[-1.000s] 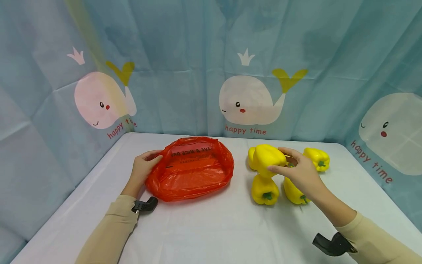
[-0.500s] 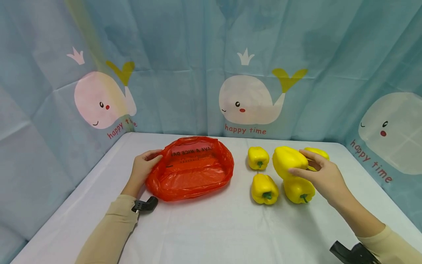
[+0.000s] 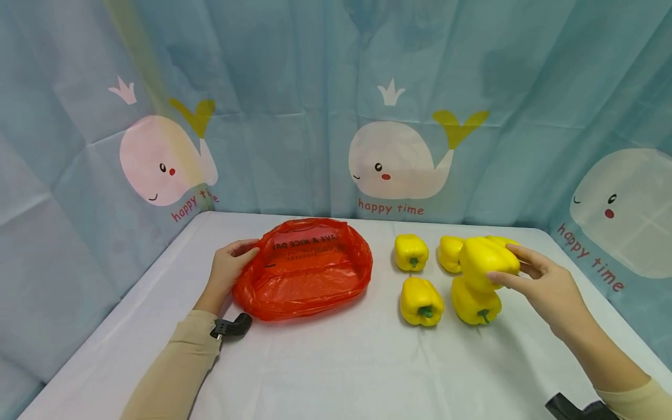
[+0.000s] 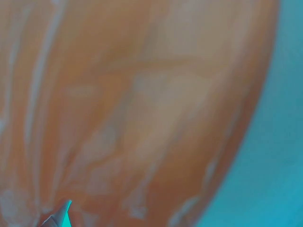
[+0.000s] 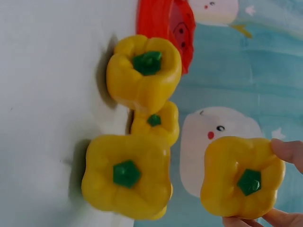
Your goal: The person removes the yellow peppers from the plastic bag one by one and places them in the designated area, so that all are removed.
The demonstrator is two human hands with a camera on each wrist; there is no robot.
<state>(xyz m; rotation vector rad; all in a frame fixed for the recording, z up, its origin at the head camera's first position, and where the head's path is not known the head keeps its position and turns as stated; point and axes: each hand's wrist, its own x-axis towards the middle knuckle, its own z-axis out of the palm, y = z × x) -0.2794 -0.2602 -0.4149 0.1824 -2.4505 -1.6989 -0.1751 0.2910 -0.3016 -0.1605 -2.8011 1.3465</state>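
At the left, a red plastic bag (image 3: 310, 274) stands with its wide mouth open, printed letters showing inside. My left hand (image 3: 224, 273) grips its left rim between thumb and fingers. Blurred orange-red plastic of the bag (image 4: 123, 113) fills most of the left wrist view. On the right, my right hand (image 3: 551, 289) holds a yellow bell pepper (image 3: 485, 262) raised above the table, its green stem (image 5: 249, 181) visible in the right wrist view. Below it sits another yellow pepper (image 3: 476, 306); behind it, one pepper (image 3: 450, 254) is partly hidden, and another (image 3: 501, 240) nearly so.
Two more yellow peppers (image 3: 411, 252) (image 3: 422, 301) stand between the bag and my right hand. A white cloth (image 3: 336, 367) covers the table. Behind it hangs a blue curtain (image 3: 283, 116) with whale prints.
My right hand has carried the pepper rightward, from above the left peppers to above the right ones. The left hand and the bag stay where they were.
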